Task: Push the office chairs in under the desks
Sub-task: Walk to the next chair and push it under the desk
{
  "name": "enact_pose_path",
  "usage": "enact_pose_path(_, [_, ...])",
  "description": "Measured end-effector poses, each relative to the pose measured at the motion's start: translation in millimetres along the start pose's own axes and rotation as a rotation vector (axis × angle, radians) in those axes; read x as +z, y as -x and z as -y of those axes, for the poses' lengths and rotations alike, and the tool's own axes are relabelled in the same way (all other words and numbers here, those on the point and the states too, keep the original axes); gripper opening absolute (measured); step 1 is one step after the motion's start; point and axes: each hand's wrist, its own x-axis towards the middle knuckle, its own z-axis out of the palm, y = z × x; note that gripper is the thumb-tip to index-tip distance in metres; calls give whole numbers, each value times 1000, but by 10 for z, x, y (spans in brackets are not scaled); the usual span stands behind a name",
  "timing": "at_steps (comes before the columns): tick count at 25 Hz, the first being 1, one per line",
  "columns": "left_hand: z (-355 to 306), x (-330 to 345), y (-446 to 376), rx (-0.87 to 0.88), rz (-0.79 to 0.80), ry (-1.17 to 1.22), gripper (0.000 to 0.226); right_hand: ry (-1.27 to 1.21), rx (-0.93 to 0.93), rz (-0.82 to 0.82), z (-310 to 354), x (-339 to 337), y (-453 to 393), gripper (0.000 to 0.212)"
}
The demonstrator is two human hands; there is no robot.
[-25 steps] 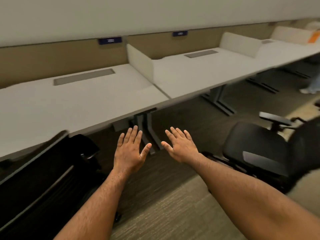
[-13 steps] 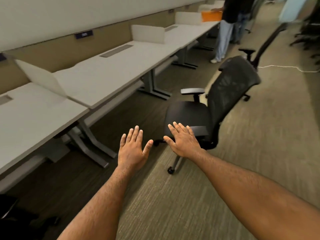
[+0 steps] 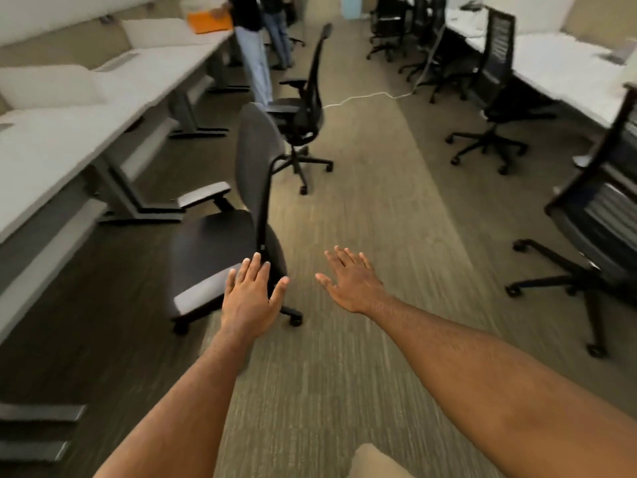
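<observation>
A long row of white counters [image 3: 113,98] runs down the left side, carried on grey T-shaped legs [image 3: 127,198], with low white dividers [image 3: 48,85] between the places. The nearest office chair [image 3: 234,219] stands out in the aisle on the carpet [image 3: 372,201], just beside the counter edge and not under it. Its seat and grey-padded armrests [image 3: 203,194] face left toward the counter, and its tall mesh back stands upright on the aisle side, seen nearly edge-on. Nothing lies between its seat and the open space under the counter, apart from the counter's legs to either side.

A second office chair [image 3: 303,108] stands further along the aisle, likewise turned toward the left row. More black chairs [image 3: 493,98] sit by the white counters on the right, and one [image 3: 599,215] is close at the right edge. Two people [image 3: 255,46] stand at the far end by an orange object [image 3: 210,21]. A white cable [image 3: 365,96] trails across the floor.

The left hand [image 3: 249,298] is open flat with fingers [image 3: 255,269] spread, in front of the chair's lower back; whether it touches I cannot tell. The right hand [image 3: 351,281] is open too, over bare carpet, holding nothing.
</observation>
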Motion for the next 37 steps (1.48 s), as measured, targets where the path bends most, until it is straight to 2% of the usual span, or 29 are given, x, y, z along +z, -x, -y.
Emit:
enact_pose_path(8, [-785,222,-1272,189,-51,32,83,-24,173,-13,-1060,-194,-431,73])
enact_pose_path(14, [-1068,401,-2547,226,-41,15,75,12,192,-51,-1546,-484,-1476,74])
enact_pose_path(21, [-988,-122,-4026,164,-294,-34,62,44,89,-77,-1559,-1071,-3197,78])
enact_pose_path(24, [-865,-202,-4345,-20,-271,-45,71,24,17,-80,-1456,-1174,-3773,77])
enact_pose_path(27, [-712,-142,-4587,-383,-32,6,94,4,-52,-66,-1308,-1251,-4424,74])
enact_pose_path(28, [-668,-98,-4626,-457,26,12,99,-1,-81,-58,-1244,-1258,-4642,73])
enact_pose_path(33, [-629,79,-4827,-632,-22,-124,104,-33,-334,-3,-829,-1215,-5781,72])
enact_pose_path(37, [-637,36,-4995,-934,-97,27,102,-124,-588,89,-431,-1221,-6484,74])
